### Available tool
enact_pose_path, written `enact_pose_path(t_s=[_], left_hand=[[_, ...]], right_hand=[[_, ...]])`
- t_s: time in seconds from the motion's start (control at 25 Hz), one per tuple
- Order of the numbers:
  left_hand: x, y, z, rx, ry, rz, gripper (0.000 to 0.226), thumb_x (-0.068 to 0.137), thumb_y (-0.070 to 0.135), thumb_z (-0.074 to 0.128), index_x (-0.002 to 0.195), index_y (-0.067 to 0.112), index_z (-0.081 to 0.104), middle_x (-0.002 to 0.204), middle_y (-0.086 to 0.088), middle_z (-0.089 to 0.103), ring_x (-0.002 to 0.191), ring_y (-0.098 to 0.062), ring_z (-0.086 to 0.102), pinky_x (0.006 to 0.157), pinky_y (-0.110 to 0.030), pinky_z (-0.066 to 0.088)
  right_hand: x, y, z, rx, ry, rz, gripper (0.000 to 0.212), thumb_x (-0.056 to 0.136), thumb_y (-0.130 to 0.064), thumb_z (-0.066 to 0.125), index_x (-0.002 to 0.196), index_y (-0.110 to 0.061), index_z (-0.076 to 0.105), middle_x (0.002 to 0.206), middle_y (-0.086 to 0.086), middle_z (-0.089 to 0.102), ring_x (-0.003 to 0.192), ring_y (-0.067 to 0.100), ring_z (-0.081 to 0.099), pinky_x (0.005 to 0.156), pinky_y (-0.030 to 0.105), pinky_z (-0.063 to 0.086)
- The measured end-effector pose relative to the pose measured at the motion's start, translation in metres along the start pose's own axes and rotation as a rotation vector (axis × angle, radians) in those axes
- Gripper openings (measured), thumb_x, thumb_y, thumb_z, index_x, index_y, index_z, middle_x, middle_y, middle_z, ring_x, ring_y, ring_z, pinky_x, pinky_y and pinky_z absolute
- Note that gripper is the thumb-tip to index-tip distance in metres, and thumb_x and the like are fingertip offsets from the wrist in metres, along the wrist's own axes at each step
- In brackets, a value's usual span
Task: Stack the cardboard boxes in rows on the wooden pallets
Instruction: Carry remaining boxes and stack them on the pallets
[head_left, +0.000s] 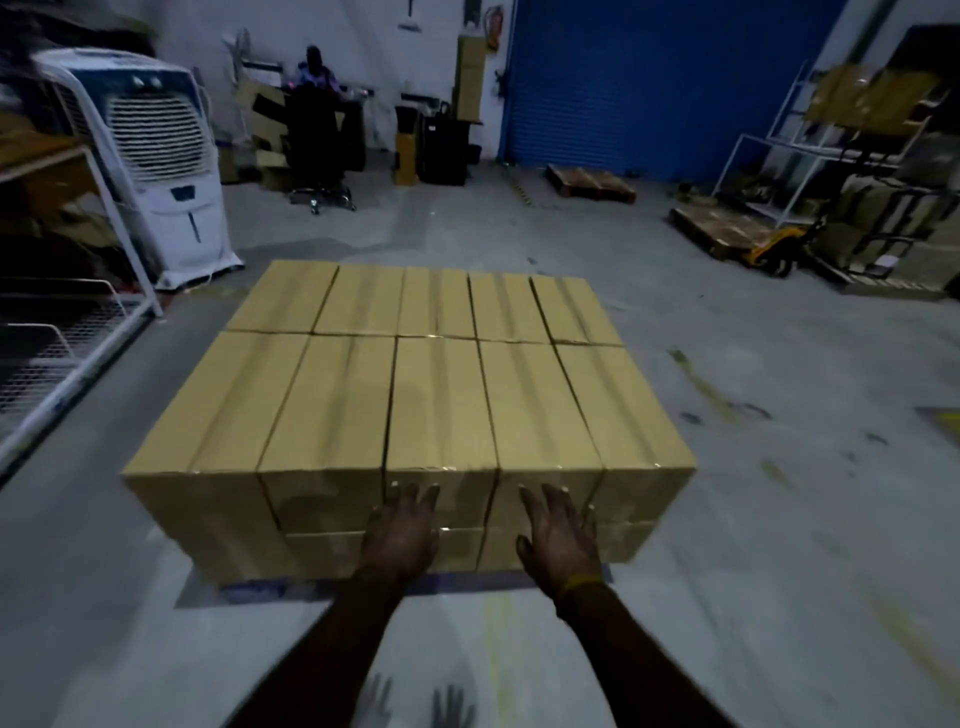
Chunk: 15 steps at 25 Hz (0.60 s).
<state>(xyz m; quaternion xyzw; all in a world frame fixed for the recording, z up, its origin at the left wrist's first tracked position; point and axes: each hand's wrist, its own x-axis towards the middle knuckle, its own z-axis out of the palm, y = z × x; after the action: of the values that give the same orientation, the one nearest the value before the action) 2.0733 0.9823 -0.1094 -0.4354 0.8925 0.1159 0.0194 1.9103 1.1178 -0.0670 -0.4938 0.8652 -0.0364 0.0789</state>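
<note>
A block of several long cardboard boxes (415, 384) stands in two rows on a low pallet (270, 590), of which only a dark strip shows under the front edge. A lower layer of boxes shows beneath the top one on the near face. My left hand (400, 535) lies with straight spread fingers against the front face of the middle box. Flat against the front of the box to its right is my right hand (561, 535), a yellow band on its wrist. Neither hand grips anything.
A white air cooler (166, 166) and a metal rack (78, 332) stand at the left. Empty wooden pallets (589, 182) lie by the blue shutter (665, 78). A yellow pallet jack (774, 249) and shelves with boxes are at the right. A person sits at the back.
</note>
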Motion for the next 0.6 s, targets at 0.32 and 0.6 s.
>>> enact_pose_path(t_s=[0.32,0.6], left_hand=[[0.01,0.162,-0.003,-0.035,-0.024,0.076,0.07,0.093,0.037,0.056,0.154,0.027,0.024,0.159,-0.01,0.025,0.146,-0.034,0.024,0.111,-0.05,0.035],[0.105,0.255,0.013,-0.045,-0.022,0.091,0.07,0.095,0.041,0.057,0.154,0.026,0.023,0.158,-0.007,0.025,0.145,-0.03,0.024,0.113,-0.047,0.034]], right_hand=[[-0.037,0.148,-0.048,0.0,0.018,0.056,0.065,0.098,-0.034,0.051,0.155,-0.028,0.021,0.162,0.006,0.017,0.15,0.027,0.012,0.119,0.057,0.013],[0.041,0.261,-0.063,0.022,-0.008,0.067,0.066,0.098,-0.039,0.05,0.155,-0.03,0.018,0.163,0.005,0.013,0.15,0.026,0.014,0.119,0.054,0.011]])
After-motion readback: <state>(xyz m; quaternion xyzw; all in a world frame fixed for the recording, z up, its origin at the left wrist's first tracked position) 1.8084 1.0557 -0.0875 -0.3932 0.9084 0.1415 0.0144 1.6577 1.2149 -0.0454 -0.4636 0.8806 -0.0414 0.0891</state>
